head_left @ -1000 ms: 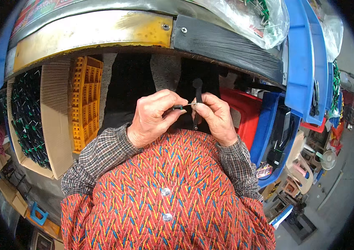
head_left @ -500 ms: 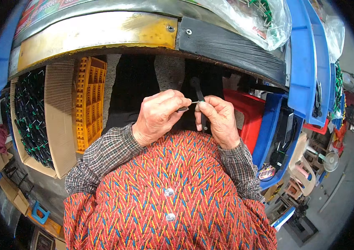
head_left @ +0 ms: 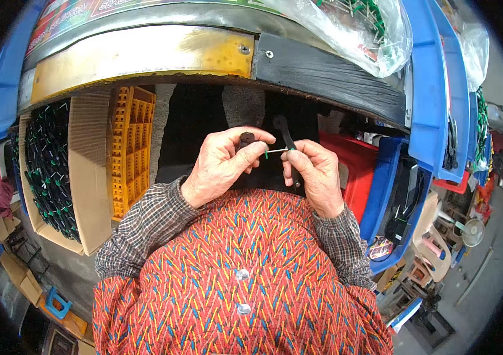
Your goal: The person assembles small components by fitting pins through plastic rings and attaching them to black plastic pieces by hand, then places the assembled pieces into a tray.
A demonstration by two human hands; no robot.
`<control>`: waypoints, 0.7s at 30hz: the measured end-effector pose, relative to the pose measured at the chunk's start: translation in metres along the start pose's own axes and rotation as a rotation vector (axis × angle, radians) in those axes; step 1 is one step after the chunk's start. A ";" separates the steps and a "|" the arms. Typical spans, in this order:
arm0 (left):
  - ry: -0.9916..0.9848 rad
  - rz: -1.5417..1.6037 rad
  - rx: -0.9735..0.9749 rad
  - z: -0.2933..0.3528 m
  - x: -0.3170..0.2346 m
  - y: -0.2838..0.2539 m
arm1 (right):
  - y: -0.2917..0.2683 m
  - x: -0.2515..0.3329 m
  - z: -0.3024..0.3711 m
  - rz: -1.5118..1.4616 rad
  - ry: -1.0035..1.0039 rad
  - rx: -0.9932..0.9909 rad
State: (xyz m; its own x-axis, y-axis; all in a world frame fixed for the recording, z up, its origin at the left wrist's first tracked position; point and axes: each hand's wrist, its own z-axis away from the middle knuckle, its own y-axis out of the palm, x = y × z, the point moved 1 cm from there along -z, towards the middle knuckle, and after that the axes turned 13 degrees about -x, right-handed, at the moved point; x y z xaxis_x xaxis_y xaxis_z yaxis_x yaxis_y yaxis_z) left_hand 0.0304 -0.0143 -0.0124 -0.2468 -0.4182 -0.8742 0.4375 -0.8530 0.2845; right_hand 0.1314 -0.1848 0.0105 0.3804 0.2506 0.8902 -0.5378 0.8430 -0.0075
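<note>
In front of my apron, both hands are raised close together. My left hand [head_left: 219,163] is curled round a small dark rounded piece [head_left: 246,139], partly hidden by its fingers. My right hand [head_left: 316,174] pinches a long black part [head_left: 285,133] with a rounded upper end, held upright. From it a thin metal pin [head_left: 277,151] with a green end sticks out toward my left thumb. Whether the thumb touches the green end I cannot tell.
A workbench edge [head_left: 145,53] runs across ahead. On the left stand a cardboard box [head_left: 89,171] of black parts with green-ended pins and a yellow crate [head_left: 132,148]. To the right are a red stool-like item [head_left: 355,163] and a blue bin [head_left: 381,189].
The dark piece in my left hand has turned up into view between thumb and forefinger. The pin's green end now shows, and my right hand has shifted slightly right and down.
</note>
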 end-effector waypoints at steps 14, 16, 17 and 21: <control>-0.042 0.356 0.137 -0.009 0.006 0.002 | 0.004 -0.001 0.000 -0.021 -0.031 -0.030; -0.053 0.492 0.161 -0.010 0.005 0.005 | 0.007 -0.002 0.000 -0.033 -0.034 -0.033; -0.053 0.492 0.163 -0.010 0.006 0.006 | 0.008 -0.001 0.001 -0.006 -0.035 -0.048; -0.038 0.511 0.162 -0.011 0.008 0.007 | 0.010 -0.001 0.000 0.115 -0.081 -0.088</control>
State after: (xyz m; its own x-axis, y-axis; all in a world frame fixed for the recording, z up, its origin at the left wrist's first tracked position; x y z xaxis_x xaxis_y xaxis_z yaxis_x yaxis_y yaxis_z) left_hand 0.0407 -0.0198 -0.0221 -0.0697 -0.8014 -0.5941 0.3715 -0.5735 0.7301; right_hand 0.1261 -0.1767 0.0097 0.2566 0.3115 0.9149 -0.5052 0.8502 -0.1478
